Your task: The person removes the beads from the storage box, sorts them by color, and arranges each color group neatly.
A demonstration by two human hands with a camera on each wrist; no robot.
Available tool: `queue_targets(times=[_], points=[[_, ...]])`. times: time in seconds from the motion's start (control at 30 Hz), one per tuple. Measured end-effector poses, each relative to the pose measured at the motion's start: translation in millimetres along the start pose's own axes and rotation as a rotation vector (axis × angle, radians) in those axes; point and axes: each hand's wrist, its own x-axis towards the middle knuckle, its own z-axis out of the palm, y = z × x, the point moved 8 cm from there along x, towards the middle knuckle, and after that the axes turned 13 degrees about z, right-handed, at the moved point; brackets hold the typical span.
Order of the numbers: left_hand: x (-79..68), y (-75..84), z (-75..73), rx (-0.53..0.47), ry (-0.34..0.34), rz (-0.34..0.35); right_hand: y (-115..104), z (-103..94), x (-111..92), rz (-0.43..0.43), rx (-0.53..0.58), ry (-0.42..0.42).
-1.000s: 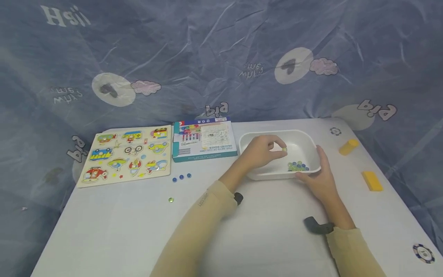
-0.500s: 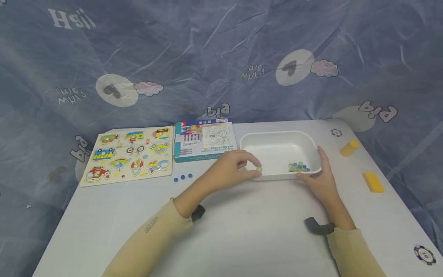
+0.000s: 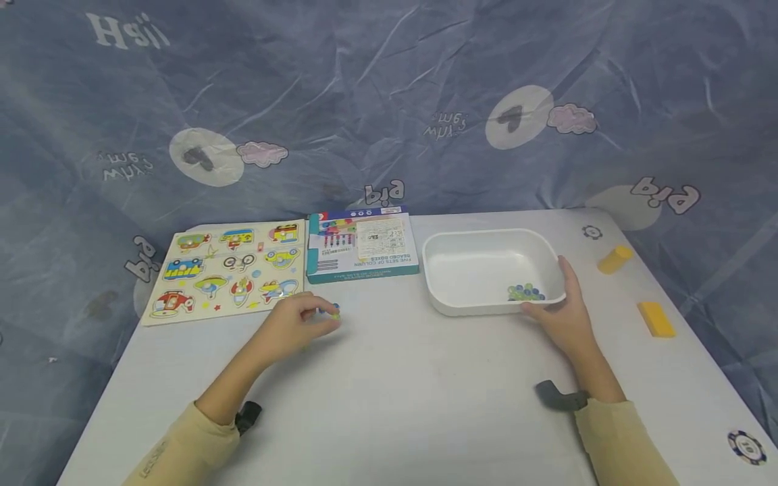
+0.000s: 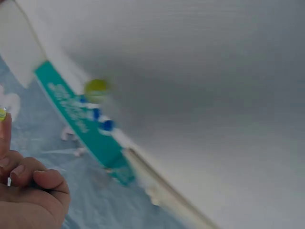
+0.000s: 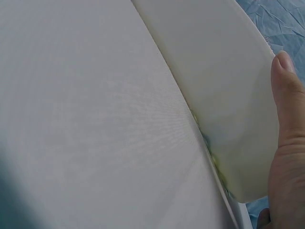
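Observation:
My left hand pinches a small yellow-green glass bead between thumb and fingertip, over the table left of the white plastic tray. In the left wrist view the held bead shows at the left edge. Close to that hand lie several blue beads in a row and a loose green bead, blurred; in the head view the hand mostly hides them. My right hand grips the tray's near right corner, thumb at the front wall. Several green and blue beads sit inside that corner.
A wooden picture puzzle board lies at the back left, beside a flat teal-and-white box. Right of the tray are a yellow cylinder and a yellow block. A patterned blue cloth hangs behind the table.
My left hand has carried the yellow-green bead out of the tray, leftward over its near rim, to the row of blue beads. The right hand has kept its grip on the tray.

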Motion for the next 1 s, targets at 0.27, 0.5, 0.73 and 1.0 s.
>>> queue_targets(times=[0.27,0.5,0.73,1.0], points=[[-14.2,-32.4,4.9,0.067,-0.085,-0.047,1.9,-1.0,0.1,0.016,0.001,0.002],[-17.8,-43.3,8.3,0.092,-0.107,-0.096,-0.2,0.3,-0.4,0.003,0.004,-0.004],[-17.4,-50.1,15.0,0.129,-0.157,-0.109,0.4,0.4,-0.8,0.008,0.009,-0.007],[-18.7,-50.2,16.6,0.163,-0.170,-0.114,1.2,0.5,-0.7,0.020,0.004,-0.008]])
